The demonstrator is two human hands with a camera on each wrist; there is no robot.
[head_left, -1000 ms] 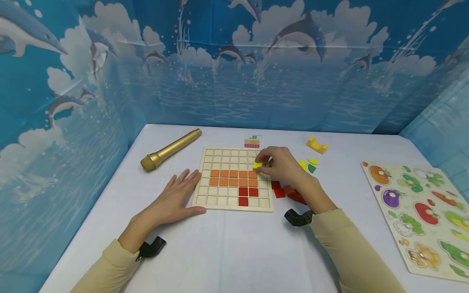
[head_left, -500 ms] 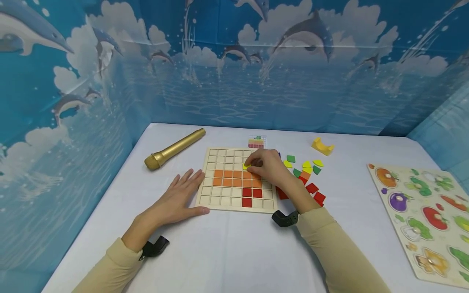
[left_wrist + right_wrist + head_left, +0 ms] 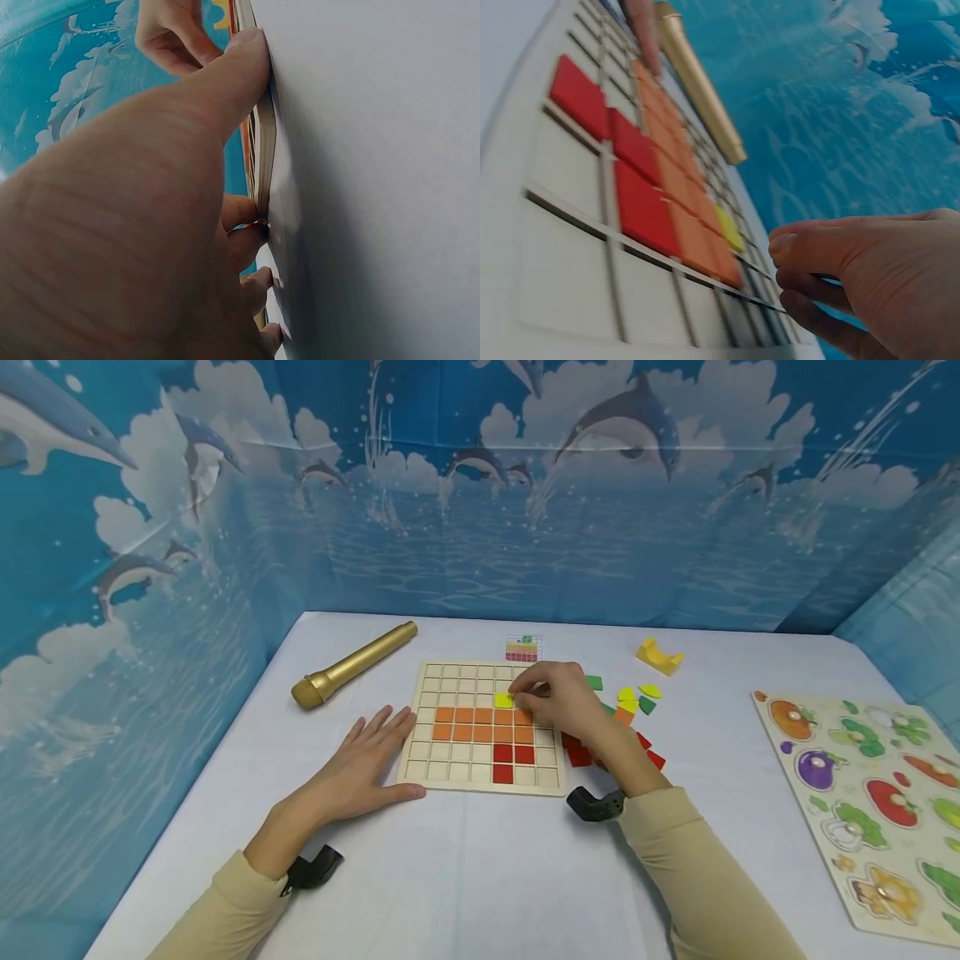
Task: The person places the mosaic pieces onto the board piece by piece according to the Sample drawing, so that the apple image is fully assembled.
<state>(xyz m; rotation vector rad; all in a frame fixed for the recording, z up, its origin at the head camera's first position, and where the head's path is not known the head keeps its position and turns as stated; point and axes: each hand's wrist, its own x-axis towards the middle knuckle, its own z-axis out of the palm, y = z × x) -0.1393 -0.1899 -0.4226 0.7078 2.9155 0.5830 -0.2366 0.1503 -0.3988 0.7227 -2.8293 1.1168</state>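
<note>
A wooden grid board (image 3: 450, 772) lies on the white table, with two rows of orange tiles (image 3: 473, 733) and several red tiles (image 3: 503, 773) in its cells. One yellow tile (image 3: 503, 700) sits in a cell just above the orange rows. My right hand (image 3: 564, 697) is over the board's upper right, fingertips close together right beside that yellow tile. In the right wrist view the right hand (image 3: 855, 270) is a little apart from the yellow tile (image 3: 730, 227), and no tile shows between its fingers. My left hand (image 3: 356, 768) lies spread at the board's left edge, thumb by the near corner.
Loose red tiles (image 3: 577, 754), yellow tiles (image 3: 626, 694) and green tiles (image 3: 647, 704) lie right of the board. A pattern card (image 3: 522, 648) and a yellow curved piece (image 3: 659, 657) are behind. A gold microphone (image 3: 352, 665) lies left, a vegetable puzzle board (image 3: 862, 810) right.
My right hand has carried a yellow tile leftward onto the board, then drawn back slightly to the right, leaving the tile in a cell. The left hand stays in place.
</note>
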